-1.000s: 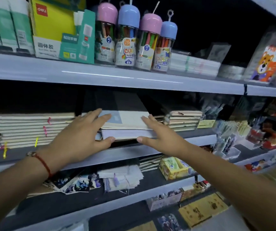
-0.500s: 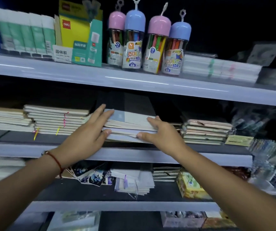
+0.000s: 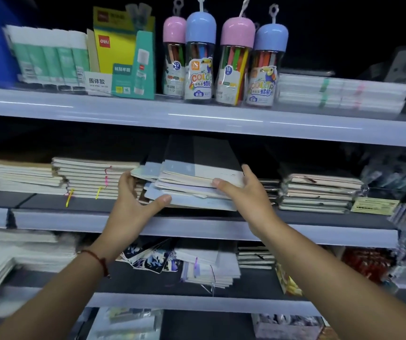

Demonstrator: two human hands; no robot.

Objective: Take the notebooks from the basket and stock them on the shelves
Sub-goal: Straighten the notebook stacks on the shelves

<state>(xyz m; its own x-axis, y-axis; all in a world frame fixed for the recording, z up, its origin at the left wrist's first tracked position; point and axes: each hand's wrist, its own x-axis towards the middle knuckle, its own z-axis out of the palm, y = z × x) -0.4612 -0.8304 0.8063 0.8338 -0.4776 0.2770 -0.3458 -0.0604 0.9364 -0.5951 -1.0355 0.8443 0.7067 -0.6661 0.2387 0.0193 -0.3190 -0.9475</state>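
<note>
Stationery shop shelving fills our view, pale grey metal ledges against a dark back. On the middle shelf (image 3: 197,225), between two tidy piles, lies an untidy stack of notebooks (image 3: 192,190), fanned and skewed, thin soft-covered books with pale blue and cream covers and paper edges showing. We hold this stack from both sides.

Our left hand (image 3: 133,204) cups the stack's left end, fingers tucked behind the edge and thumb pressed under the front corner. Our right hand (image 3: 243,192) grips the right end, thumb lying across the front edge and fingers reaching over the side. Both hands are partly closed round the notebooks.

To do this step well, we judge that we should squeeze inward evenly, tap the loose covers flush, and slide the stack back so nothing overhangs the ledge. Soft covers will likely slip over each other, so slow pressure suits better than a shove.

To the left sits a neat pile of cream notebooks (image 3: 94,177) with coloured ribbon markers; to the right, a wrapped pile of kraft-edged notebooks (image 3: 319,192). Above stand four domed crayon tubes (image 3: 221,60), glossy plastic with pink and blue caps, beside a yellow and teal glue stick box (image 3: 123,55). No basket is in view.
</note>
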